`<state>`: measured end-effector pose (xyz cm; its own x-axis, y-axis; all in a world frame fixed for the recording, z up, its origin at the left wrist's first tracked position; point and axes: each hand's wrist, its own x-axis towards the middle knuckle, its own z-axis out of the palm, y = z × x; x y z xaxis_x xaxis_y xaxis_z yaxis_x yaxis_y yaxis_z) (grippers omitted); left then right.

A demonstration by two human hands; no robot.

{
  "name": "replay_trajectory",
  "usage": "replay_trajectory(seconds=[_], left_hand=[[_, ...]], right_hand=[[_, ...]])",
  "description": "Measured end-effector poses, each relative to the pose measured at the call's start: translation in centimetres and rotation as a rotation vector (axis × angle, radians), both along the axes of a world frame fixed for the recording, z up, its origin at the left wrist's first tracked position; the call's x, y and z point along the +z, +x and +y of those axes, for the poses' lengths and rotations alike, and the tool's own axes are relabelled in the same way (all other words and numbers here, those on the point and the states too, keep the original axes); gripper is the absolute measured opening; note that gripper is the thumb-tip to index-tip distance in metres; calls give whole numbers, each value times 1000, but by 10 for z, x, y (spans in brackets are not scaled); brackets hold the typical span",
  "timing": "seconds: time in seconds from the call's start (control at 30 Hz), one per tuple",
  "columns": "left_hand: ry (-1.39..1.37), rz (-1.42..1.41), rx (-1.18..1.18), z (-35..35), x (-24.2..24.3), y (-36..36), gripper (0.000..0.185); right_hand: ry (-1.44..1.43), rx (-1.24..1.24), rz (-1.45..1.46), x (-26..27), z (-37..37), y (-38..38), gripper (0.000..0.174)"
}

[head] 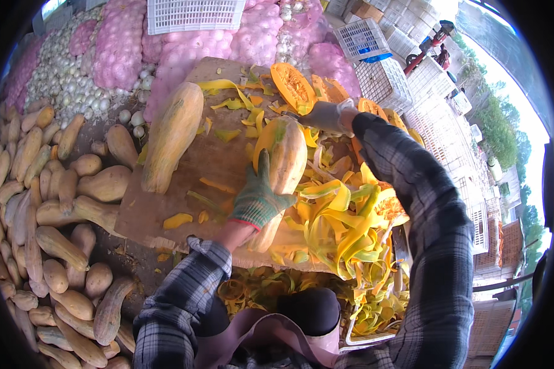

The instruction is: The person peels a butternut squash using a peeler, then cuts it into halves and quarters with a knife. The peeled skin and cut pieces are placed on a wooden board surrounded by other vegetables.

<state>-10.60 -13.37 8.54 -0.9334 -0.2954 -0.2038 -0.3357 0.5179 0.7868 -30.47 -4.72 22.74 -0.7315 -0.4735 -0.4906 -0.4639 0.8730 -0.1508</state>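
A partly peeled long winter squash (286,157) lies lengthwise before me on a wooden board (166,217). My left hand (263,196), in a green knit glove, grips it from above with the thumb spread to the right. At its far end is my right hand (321,116) in a grey glove, fingers curled around a small tool, apparently a peeler (292,114), mostly hidden. Orange and green show where skin is off the far end. An unpeeled squash (173,138) rests to the left on the board. Beyond my right hand lies a cut squash half (295,87), its seeds exposed.
Peel strips (346,217) heap up on the right, spilling into a white crate (351,334). A knife (399,249) lies near my right forearm. Many whole squashes (60,244) cover the ground left. Pink mesh sacks of onions (194,55) and stacked plastic crates (383,78) stand beyond.
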Motion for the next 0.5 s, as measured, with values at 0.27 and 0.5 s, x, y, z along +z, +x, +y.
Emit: replay_trajectory(seconds=[0.27, 0.5], left_hand=[[-65, -5, -20, 2, 9, 4, 127], [15, -46, -14, -2, 18, 5, 126]], right_hand=[[-67, -127, -84, 25, 8, -25, 49], [135, 69, -35, -14, -33, -40, 49]])
